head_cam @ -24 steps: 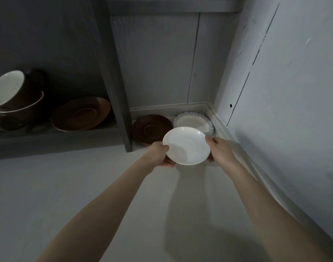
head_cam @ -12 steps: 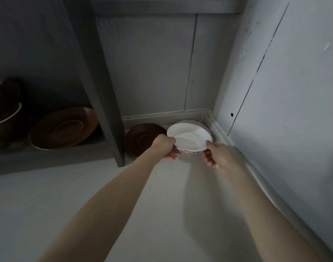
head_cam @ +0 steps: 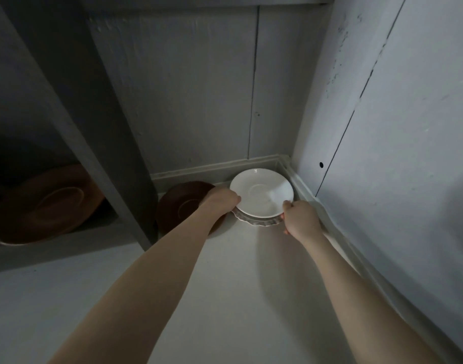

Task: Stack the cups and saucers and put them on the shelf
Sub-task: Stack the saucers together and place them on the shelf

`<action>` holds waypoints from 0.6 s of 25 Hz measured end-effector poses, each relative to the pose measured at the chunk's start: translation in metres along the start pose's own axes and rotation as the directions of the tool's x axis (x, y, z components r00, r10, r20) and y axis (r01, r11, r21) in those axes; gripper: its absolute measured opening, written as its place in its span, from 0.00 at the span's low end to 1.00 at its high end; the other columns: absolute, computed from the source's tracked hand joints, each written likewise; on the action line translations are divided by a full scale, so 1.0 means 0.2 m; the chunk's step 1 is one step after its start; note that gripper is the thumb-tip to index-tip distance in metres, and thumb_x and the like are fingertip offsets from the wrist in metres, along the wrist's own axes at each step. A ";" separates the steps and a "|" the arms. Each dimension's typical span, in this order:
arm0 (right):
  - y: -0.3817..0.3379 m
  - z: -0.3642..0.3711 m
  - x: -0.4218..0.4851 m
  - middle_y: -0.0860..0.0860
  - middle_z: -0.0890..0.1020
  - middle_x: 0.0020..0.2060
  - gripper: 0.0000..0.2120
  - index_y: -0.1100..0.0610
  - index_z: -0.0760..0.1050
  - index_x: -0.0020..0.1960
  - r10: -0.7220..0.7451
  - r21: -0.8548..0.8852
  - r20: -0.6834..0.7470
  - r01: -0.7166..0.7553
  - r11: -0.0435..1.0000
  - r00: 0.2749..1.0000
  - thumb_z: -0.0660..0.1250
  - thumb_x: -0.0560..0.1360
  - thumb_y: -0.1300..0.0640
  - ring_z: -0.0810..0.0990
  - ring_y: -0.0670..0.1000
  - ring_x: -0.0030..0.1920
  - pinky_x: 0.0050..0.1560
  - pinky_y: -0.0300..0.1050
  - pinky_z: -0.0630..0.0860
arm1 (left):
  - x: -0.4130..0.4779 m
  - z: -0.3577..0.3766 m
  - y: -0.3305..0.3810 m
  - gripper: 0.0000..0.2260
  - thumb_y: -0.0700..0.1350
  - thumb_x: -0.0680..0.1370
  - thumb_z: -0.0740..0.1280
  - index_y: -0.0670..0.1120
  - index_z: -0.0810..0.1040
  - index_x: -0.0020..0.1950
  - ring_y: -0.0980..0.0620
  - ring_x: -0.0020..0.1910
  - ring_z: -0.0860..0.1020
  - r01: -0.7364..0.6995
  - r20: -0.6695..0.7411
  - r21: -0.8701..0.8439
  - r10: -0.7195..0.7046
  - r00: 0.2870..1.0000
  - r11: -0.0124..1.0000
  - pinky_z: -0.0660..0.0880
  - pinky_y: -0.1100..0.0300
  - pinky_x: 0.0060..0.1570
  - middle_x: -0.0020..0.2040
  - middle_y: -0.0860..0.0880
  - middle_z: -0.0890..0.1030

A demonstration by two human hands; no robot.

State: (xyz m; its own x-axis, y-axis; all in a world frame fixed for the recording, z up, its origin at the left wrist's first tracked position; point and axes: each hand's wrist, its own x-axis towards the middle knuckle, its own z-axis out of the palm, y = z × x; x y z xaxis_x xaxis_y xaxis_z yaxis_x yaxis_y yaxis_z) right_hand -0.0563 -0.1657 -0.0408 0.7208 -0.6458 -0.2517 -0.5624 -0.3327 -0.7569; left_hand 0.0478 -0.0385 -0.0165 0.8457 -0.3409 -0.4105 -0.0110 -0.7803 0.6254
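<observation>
A plain white saucer (head_cam: 262, 193) lies on top of a fluted-rim saucer (head_cam: 254, 222) in the shelf's back right corner. My left hand (head_cam: 220, 200) grips the white saucer's left edge. My right hand (head_cam: 300, 219) pinches its front right edge. A dark brown saucer (head_cam: 180, 203) sits just to the left, partly hidden by my left wrist. In the left compartment lies a larger brown saucer (head_cam: 43, 206).
A grey upright divider (head_cam: 112, 143) separates the two compartments. The back panel (head_cam: 199, 95) and right side wall (head_cam: 383, 127) close in the corner. Bare white shelf surface (head_cam: 238, 298) stretches toward me beneath my forearms.
Both hands carried the white saucer forward and lowered it onto the fluted saucer in the corner. The view moved closer, and the stacked cups at left dropped out of sight.
</observation>
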 end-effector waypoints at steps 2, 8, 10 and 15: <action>0.01 0.01 0.02 0.64 0.81 0.41 0.18 0.67 0.75 0.44 -0.055 -0.121 -0.017 0.052 0.991 0.998 0.51 0.80 0.57 0.80 0.60 0.32 0.41 0.48 0.75 | 0.03 0.01 0.00 0.16 0.46 0.76 0.62 0.34 0.78 0.53 0.39 0.57 0.78 0.027 -0.016 0.050 -0.026 1.000 0.998 0.76 0.51 0.55 0.57 0.36 0.80; 0.03 0.00 0.05 0.64 0.77 0.59 0.16 0.68 0.68 0.62 -0.146 -0.393 0.037 0.149 0.907 0.989 0.50 0.76 0.68 0.75 0.61 0.60 0.55 0.53 0.73 | 0.06 0.02 0.01 0.10 0.47 0.74 0.62 0.44 0.73 0.35 0.43 0.53 0.78 0.024 -0.023 0.204 -0.019 1.000 0.979 0.68 0.59 0.44 0.54 0.41 0.81; 0.03 0.00 0.05 0.65 0.77 0.58 0.16 0.68 0.69 0.61 -0.134 -0.373 0.036 0.138 0.917 0.990 0.51 0.76 0.68 0.75 0.61 0.59 0.55 0.52 0.73 | 0.06 0.02 0.01 0.07 0.47 0.74 0.62 0.45 0.77 0.44 0.44 0.54 0.77 0.045 -0.056 0.258 -0.031 0.998 0.965 0.67 0.59 0.44 0.56 0.43 0.80; 0.03 -0.01 0.04 0.65 0.77 0.58 0.15 0.68 0.71 0.59 -0.104 -0.393 0.079 0.127 0.911 0.991 0.53 0.76 0.68 0.76 0.61 0.59 0.54 0.51 0.73 | 0.05 0.02 0.01 0.15 0.47 0.74 0.62 0.45 0.76 0.59 0.45 0.59 0.75 0.052 -0.116 0.396 -0.007 0.993 0.917 0.66 0.59 0.46 0.61 0.46 0.78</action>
State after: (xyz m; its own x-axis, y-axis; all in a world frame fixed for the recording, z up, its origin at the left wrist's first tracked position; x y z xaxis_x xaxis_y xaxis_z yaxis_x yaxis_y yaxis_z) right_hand -0.0551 -0.1755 -0.0465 0.8052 -0.5511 -0.2188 -0.5799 -0.6549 -0.4846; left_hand 0.0547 -0.0468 -0.0222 0.9018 -0.2727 -0.3353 -0.1769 -0.9408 0.2891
